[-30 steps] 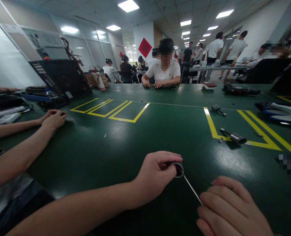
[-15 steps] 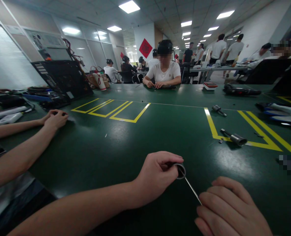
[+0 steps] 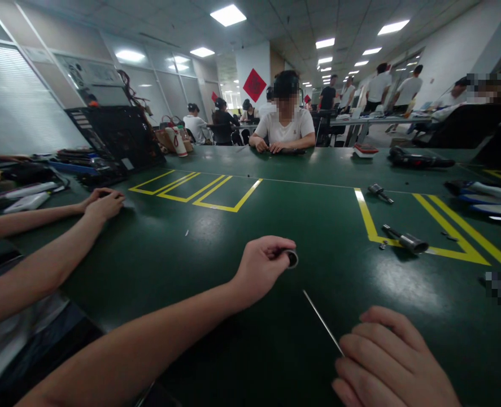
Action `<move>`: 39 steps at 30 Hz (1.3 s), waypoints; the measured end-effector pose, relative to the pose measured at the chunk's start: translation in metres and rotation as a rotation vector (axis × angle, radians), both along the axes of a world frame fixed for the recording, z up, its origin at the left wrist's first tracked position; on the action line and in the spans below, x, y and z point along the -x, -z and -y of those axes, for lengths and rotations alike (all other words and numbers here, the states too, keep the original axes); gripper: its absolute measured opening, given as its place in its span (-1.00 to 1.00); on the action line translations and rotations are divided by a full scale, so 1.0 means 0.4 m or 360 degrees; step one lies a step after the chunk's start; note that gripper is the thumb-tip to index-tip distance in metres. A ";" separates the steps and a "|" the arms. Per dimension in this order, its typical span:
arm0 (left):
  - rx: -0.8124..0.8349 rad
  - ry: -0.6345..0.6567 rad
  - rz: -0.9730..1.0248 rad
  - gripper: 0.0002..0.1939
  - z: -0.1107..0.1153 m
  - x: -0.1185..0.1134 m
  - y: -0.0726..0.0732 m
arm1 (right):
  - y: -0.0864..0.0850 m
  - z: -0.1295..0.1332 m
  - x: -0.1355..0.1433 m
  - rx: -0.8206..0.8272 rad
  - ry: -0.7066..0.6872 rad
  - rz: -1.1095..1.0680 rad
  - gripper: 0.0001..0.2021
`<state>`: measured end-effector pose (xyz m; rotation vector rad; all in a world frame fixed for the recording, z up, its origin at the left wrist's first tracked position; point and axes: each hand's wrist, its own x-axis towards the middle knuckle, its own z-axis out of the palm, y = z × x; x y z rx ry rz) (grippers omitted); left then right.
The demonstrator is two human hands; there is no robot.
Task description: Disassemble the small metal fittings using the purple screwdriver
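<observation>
My left hand (image 3: 256, 271) is closed around a hollow metal cylinder (image 3: 293, 259), and its round open end faces right. Most of the cylinder is hidden by the fingers. At the lower right my right hand (image 3: 392, 359) grips a thin straight metal rod (image 3: 321, 320). The rod's tip points up and left, in the air apart from the cylinder; whatever handle it has is inside my fist. Beyond my hands, a cup-ended metal tool with a shank (image 3: 409, 240) lies on the green table (image 3: 216, 260), beside a few small metal pieces (image 3: 383, 245).
A smaller shanked tool (image 3: 380, 193) lies behind. Yellow tape (image 3: 216, 206) marks the tabletop. A black power tool (image 3: 419, 158) and blue-white gloves (image 3: 487, 198) sit at the right. Another person's hands (image 3: 104, 203) rest at the left; a person (image 3: 286, 124) sits opposite.
My left hand has moved up and left with the cylinder, so the rod's tip is now out of its opening. My right hand still holds the rod in nearly the same place.
</observation>
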<state>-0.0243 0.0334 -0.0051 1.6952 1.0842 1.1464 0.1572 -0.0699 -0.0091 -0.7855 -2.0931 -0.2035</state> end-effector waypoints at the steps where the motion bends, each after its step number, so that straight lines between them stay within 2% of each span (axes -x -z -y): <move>1: -0.0102 -0.0079 -0.0110 -0.78 -0.031 0.013 0.002 | 0.005 -0.003 0.000 0.0006 -0.0049 0.0022 -0.69; 4: -0.0429 -0.0307 -0.0657 -0.70 -0.132 0.052 0.002 | 0.017 -0.014 0.001 0.0074 -0.0140 0.0072 -0.73; 6: -0.0534 -0.0429 -0.1084 -0.63 -0.197 0.070 0.000 | 0.021 -0.019 0.002 0.0122 -0.0176 0.0091 -0.74; 11: -0.0459 -0.0651 -0.1223 -0.59 -0.314 0.083 0.010 | 0.013 -0.015 -0.002 0.0269 -0.0196 0.0112 -0.79; 17: -0.0488 -0.0675 -0.1276 -0.57 -0.356 0.082 0.043 | -0.001 -0.023 -0.020 0.0492 -0.0099 0.0048 -0.88; 21: -0.0638 -0.0704 -0.1270 -0.50 -0.345 0.084 0.043 | -0.020 -0.082 -0.078 0.0589 0.0137 -0.0119 -0.90; 22: -0.0692 -0.0697 -0.1264 -0.49 -0.336 0.084 0.041 | -0.027 -0.103 -0.101 0.0552 0.0276 -0.0222 -0.90; 24: -0.0796 -0.0646 -0.1256 -0.50 -0.303 0.085 0.038 | -0.041 -0.151 -0.155 0.0595 0.0708 -0.0440 -0.79; 25: -0.0846 -0.0594 -0.1256 -0.52 -0.280 0.084 0.037 | -0.046 -0.174 -0.184 0.0655 0.0930 -0.0504 -0.73; 26: -0.0886 -0.0536 -0.1260 -0.55 -0.253 0.084 0.036 | -0.049 -0.197 -0.213 0.0678 0.1061 -0.0530 -0.69; 29: -0.1123 -0.0216 -0.1237 -0.61 -0.163 0.081 0.034 | -0.035 -0.256 -0.287 0.0845 0.1335 -0.0571 -0.61; 32: -0.1205 0.0029 -0.1240 -0.65 -0.093 0.073 0.030 | 0.004 -0.295 -0.327 0.1165 0.1403 -0.0614 -0.54; 35: -0.1186 0.0144 -0.1258 -0.66 -0.065 0.063 0.024 | 0.032 -0.318 -0.329 0.1296 0.1423 -0.0673 -0.57; 39: -0.1019 0.0204 -0.1280 -0.66 -0.064 0.055 0.015 | 0.020 -0.330 -0.292 0.1321 0.1281 -0.0693 -0.68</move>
